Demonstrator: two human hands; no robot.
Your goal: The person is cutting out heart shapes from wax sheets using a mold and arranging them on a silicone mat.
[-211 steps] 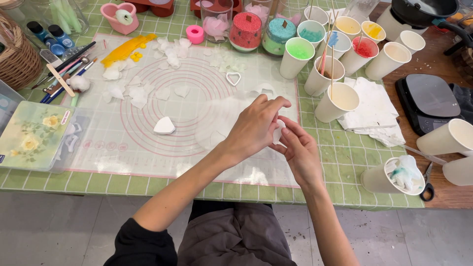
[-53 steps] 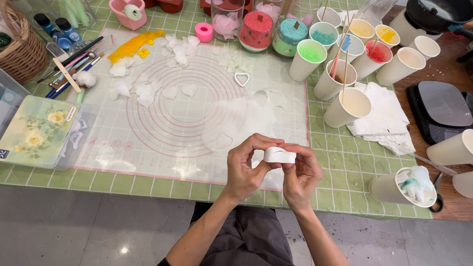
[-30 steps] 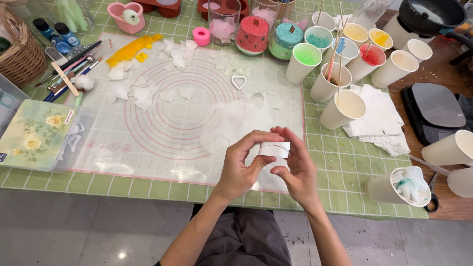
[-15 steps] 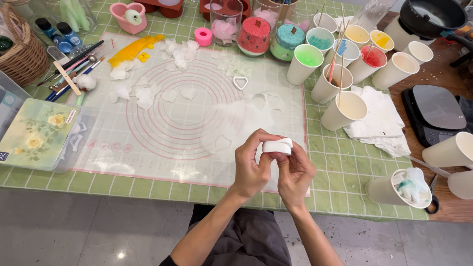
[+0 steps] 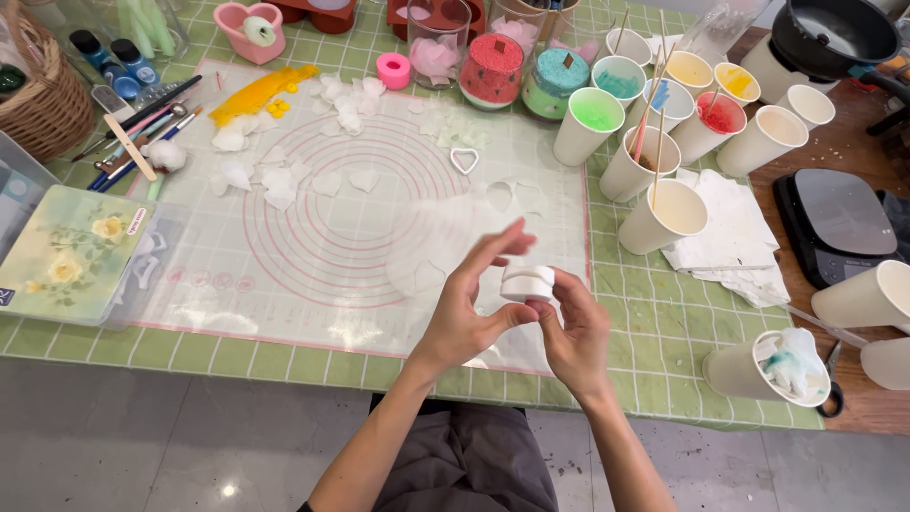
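Observation:
Both of my hands hold a small white heart-shaped piece (image 5: pixel 527 282) just above the near edge of the translucent silicone mat (image 5: pixel 313 237). My left hand (image 5: pixel 469 308) pinches it from the left with thumb below and fingers stretched over it. My right hand (image 5: pixel 573 327) grips it from the right and underneath. Several white heart-shaped wax pieces (image 5: pixel 284 180) lie scattered on the far left of the mat, and a metal heart cutter (image 5: pixel 464 160) rests near the mat's middle top.
Several paper cups (image 5: pixel 654 114) of coloured wax with stirring sticks stand at the back right, beside white paper towels (image 5: pixel 725 232) and a black scale (image 5: pixel 834 237). A floral box (image 5: pixel 71 256), brushes, a basket and jars line the left and back. A cup (image 5: pixel 768 365) lies near the right edge.
Earlier my hands pressed on the mat; they then lifted the white heart piece and have been turning it between the fingers. My left fingers now stretch out over it.

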